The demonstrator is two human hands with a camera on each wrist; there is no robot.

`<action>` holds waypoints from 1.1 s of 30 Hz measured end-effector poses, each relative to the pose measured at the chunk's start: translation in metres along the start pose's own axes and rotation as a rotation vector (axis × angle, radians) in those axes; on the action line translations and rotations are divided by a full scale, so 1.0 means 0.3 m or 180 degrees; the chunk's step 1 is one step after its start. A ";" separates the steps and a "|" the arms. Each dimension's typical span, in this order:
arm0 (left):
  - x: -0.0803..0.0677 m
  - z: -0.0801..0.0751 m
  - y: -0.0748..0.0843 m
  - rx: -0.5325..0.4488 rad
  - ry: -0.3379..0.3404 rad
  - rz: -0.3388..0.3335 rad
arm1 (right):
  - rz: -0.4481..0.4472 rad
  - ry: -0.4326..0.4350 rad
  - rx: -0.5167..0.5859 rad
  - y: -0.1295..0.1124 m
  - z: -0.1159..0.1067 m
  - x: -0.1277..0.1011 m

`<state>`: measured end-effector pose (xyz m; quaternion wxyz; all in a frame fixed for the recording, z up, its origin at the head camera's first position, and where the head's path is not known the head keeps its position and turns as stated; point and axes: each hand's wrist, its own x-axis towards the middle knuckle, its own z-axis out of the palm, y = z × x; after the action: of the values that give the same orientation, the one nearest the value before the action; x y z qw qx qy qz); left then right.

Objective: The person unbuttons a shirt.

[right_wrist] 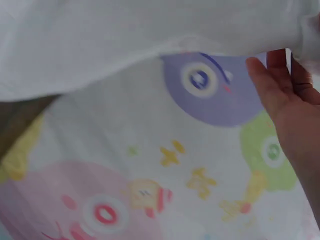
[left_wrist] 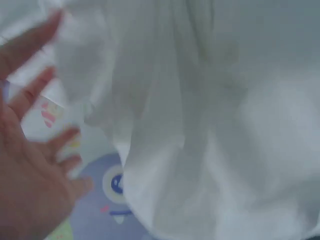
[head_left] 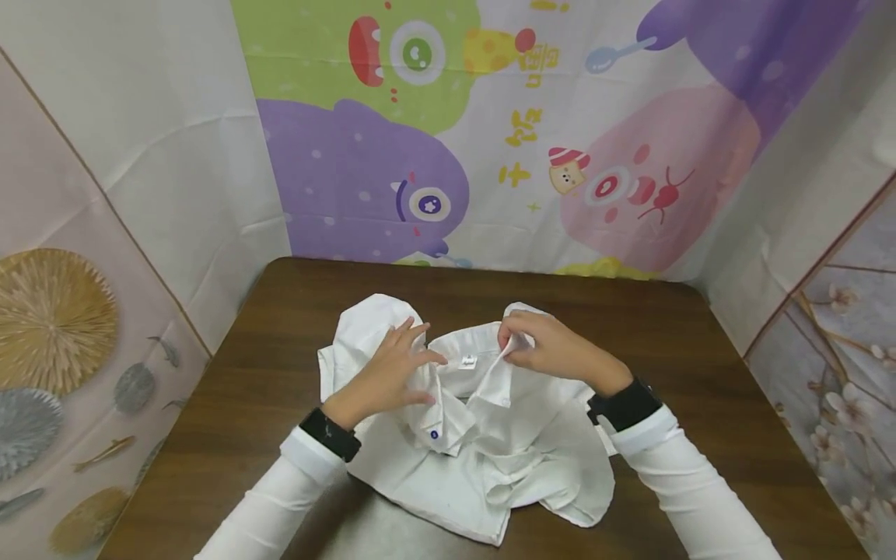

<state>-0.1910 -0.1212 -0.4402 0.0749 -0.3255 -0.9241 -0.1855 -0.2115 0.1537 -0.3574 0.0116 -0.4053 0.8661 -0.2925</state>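
White cotton shirt (head_left: 476,435) lies rumpled in the middle of the brown table (head_left: 700,373), its collar pinched by the right hand (head_left: 553,350) while the left hand (head_left: 388,373) presses flat with straight fingers, so smoothing outward before tugging seems wisest.

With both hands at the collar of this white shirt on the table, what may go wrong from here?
1. The left hand lies on the white shirt with straight fingers, gripping nothing, so that side may slide if the right hand, pinching the collar, pulls.
2. The shirt is bunched and creased near the front edge of the table; folds may get pressed in.
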 end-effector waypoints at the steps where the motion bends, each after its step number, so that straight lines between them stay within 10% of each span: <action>1: 0.009 -0.017 -0.012 -0.0133 -0.0036 0.0070 | -0.0059 0.0042 0.0027 -0.012 -0.018 -0.003; 7: 0.063 -0.104 -0.051 -0.0980 -0.0102 0.0412 | -0.0345 0.0300 0.0357 -0.064 -0.098 -0.023; 12: 0.097 -0.168 -0.047 -0.1735 0.0020 0.0302 | -0.0433 0.0488 0.0768 -0.068 -0.125 -0.031; 21: 0.162 -0.324 -0.035 -0.1743 0.0085 0.0108 | -0.0222 0.0548 0.0608 -0.036 -0.150 -0.038; 33: 0.268 -0.463 -0.077 -0.2155 -0.1045 -0.0310 | 0.0812 0.0273 0.0286 0.003 -0.241 0.011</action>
<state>-0.2654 -0.1462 -0.2983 -0.1948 -0.3129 -0.8246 -0.4291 -0.2330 0.1878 -0.2973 0.0297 -0.2781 0.8962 -0.3442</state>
